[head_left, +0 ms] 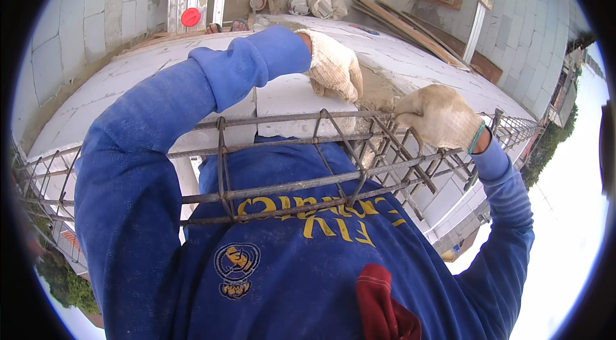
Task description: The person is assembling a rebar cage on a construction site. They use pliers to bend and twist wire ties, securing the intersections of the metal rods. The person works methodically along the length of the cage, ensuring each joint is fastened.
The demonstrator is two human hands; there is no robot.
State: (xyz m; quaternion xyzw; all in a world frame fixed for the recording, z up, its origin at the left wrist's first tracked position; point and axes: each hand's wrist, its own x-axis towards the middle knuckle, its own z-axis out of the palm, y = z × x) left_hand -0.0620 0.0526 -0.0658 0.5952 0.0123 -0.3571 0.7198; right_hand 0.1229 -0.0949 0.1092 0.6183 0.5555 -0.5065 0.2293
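A steel rebar cage (292,185), long bars with bent stirrups, runs across in front of my body beside a wall of pale blocks (292,97). My left hand (335,69), in a cream knitted glove, is over the block edge just beyond the cage. Its fingers curl downward and close together; what they hold, if anything, is hidden. My right hand (443,117), in a stained glove with a green band at the wrist, is closed at the cage's upper bar, right of my left hand. The bar passes behind it, and its grip cannot be made out.
Beyond the wall, long planks (410,29) lean at the right, near crumpled sacks (319,8). A red round object (190,17) is beside white upright posts at the far left, close to a person's feet (228,27). Block walls (529,32) enclose the floor below.
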